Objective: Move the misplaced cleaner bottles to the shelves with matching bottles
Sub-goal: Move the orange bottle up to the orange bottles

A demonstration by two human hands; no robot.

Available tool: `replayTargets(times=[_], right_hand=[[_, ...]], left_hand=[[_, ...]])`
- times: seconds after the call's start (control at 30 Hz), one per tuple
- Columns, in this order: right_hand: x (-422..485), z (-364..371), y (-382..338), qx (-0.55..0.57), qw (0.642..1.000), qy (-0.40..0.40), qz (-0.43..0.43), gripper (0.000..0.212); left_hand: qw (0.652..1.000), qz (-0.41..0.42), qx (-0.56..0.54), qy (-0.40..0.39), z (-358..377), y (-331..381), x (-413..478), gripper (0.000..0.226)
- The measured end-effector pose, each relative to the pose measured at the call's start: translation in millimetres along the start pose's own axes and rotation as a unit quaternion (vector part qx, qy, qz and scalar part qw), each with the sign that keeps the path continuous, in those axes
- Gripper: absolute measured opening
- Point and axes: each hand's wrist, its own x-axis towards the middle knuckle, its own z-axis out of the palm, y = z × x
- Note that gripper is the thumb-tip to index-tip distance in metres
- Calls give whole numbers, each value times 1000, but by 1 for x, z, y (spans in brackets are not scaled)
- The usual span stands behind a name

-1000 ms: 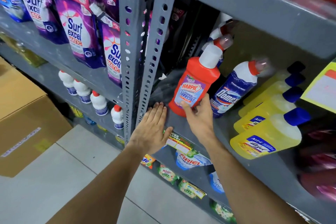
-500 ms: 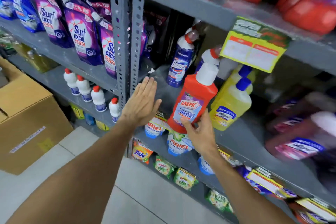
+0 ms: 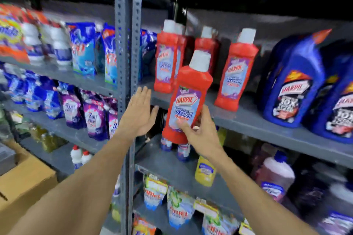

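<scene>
Since the earlier frame you have raised the red Harpic bottle [image 3: 188, 99] to the shelf [image 3: 267, 123] of matching red Harpic bottles [image 3: 236, 74]. Left of it, your left hand [image 3: 138, 114] hovers flat, fingers spread, empty. Your right hand [image 3: 200, 133] grips its lower body. Rigid plastic, likely liquid-heavy and slick: hold it mid-body.

In front of me the grey metal shelf [image 3: 267, 126] carries red Harpic bottles [image 3: 236, 74] standing upright, with big blue Harpic jugs [image 3: 292, 89] just to their right. The shelf below [image 3: 172, 173] bears a yellow cleaner bottle [image 3: 204, 172].
</scene>
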Motion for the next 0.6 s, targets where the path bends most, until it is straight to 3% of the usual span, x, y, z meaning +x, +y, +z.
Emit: replayTargets(times=[0.2, 0.33, 0.5, 0.6], right_hand=[[68, -26, -45, -46, 997, 45, -50, 53], [94, -24, -40, -77, 996, 50, -17, 61], [117, -13, -21, -78, 995, 63, 12, 68], [126, -8, -13, -67, 995, 70, 27, 68]], left_hand=[[996, 12, -4, -87, -1, 1, 39, 70], [989, 11, -6, -144, 7, -7, 53, 67], [992, 41, 0, -116, 20, -22, 65, 63], [994, 44, -8, -104, 26, -25, 63, 74]])
